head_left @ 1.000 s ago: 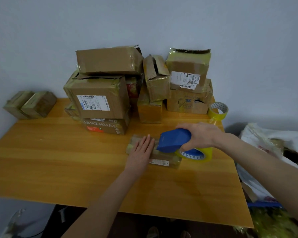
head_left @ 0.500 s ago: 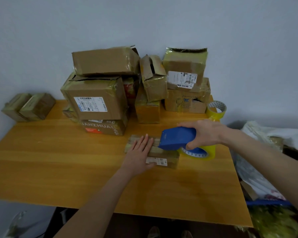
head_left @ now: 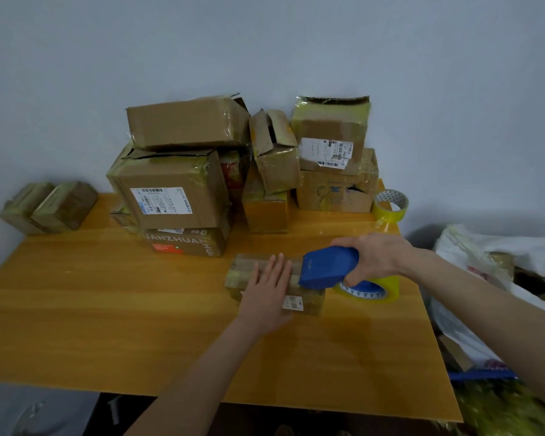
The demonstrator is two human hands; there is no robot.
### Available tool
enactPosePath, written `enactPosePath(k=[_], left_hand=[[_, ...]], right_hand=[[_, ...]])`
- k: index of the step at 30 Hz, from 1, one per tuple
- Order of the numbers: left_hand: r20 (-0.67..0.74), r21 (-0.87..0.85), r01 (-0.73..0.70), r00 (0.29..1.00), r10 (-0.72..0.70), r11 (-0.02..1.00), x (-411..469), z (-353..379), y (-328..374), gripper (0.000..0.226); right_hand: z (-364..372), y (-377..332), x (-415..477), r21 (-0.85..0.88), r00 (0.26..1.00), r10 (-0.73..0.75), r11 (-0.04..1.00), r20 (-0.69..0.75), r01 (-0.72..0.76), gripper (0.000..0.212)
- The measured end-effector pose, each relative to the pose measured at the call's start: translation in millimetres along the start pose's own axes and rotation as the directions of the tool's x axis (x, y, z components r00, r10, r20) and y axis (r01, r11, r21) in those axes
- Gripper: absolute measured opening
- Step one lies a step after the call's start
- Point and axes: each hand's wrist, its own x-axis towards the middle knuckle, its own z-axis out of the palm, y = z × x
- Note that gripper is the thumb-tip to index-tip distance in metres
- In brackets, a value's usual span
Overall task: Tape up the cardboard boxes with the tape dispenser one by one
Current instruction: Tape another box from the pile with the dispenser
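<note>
Since earlier, dispenser [head_left: 328, 267] has slid right along box [head_left: 246, 269] on surface [head_left: 107, 309]. My right hand [head_left: 375, 256] grips dispenser; left hand [head_left: 265, 297] flat, fingers straight, pinning box. Risk: weak pin, box skids, tape wrinkles.

Left hand [head_left: 266, 294] flat, right hand [head_left: 375, 258] gripping

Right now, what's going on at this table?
A person is taping up a small flat box on the wooden table. The left hand lies flat on top of the box, pressing it down. The right hand grips a blue tape dispenser, whose front end sits at the box's right end. More boxes are stacked by the wall, with a spare tape roll beside them.
</note>
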Motion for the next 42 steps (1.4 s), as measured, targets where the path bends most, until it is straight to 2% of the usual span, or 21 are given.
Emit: enactPosePath(k=[4, 6, 11, 19, 23, 26, 31, 35, 42], left_hand=[[-0.027, -0.032, -0.081, 0.996, 0.080, 0.996, -2, 3, -2, 0.100], [-0.021, -0.036, -0.089, 0.996, 0.089, 0.995, -3, 2, -6, 0.101], [-0.005, -0.015, -0.088, 0.996, 0.088, 0.996, -1, 2, -5, 0.101], [-0.016, -0.031, -0.091, 0.996, 0.090, 0.995, -4, 3, -6, 0.096], [-0.034, -0.024, -0.087, 0.996, 0.086, 0.996, -5, 5, -7, 0.094], [-0.034, -0.017, -0.079, 0.996, 0.078, 0.997, -4, 2, -15, 0.094], [-0.038, -0.025, 0.014, 0.999, -0.015, 1.000, -4, -3, -6, 0.100], [-0.044, -0.031, -0.051, 0.998, 0.049, 0.998, -1, -2, 19, 0.101], [0.004, 0.009, -0.067, 0.998, 0.067, 0.998, 5, -3, 17, 0.100]], right_hand=[[4, 6, 0, 0.069, 1.000, -0.011, 0.998, 0.009, 0.010, 0.080], [9, 10, -1, 0.121, 0.999, -0.035, 0.992, -0.005, 0.035, 0.078], [20, 18, -8, 0.097, 0.995, -0.008, 0.995, -0.104, 0.018, 0.076], [14, 44, -23, 0.272, 1.000, -0.003, 0.962, -0.023, 0.009, 0.064], [26, 39, -22, 0.217, 0.999, 0.039, 0.975, 0.026, -0.044, 0.069], [30, 32, -18, 0.215, 0.999, 0.044, 0.976, -0.009, -0.041, 0.070], [38, 25, -13, 0.169, 0.997, 0.047, 0.985, -0.056, -0.037, 0.074], [41, 28, -12, 0.146, 0.999, 0.024, 0.989, -0.028, -0.019, 0.075], [38, 41, -16, 0.218, 0.999, 0.036, 0.975, -0.013, -0.033, 0.078]])
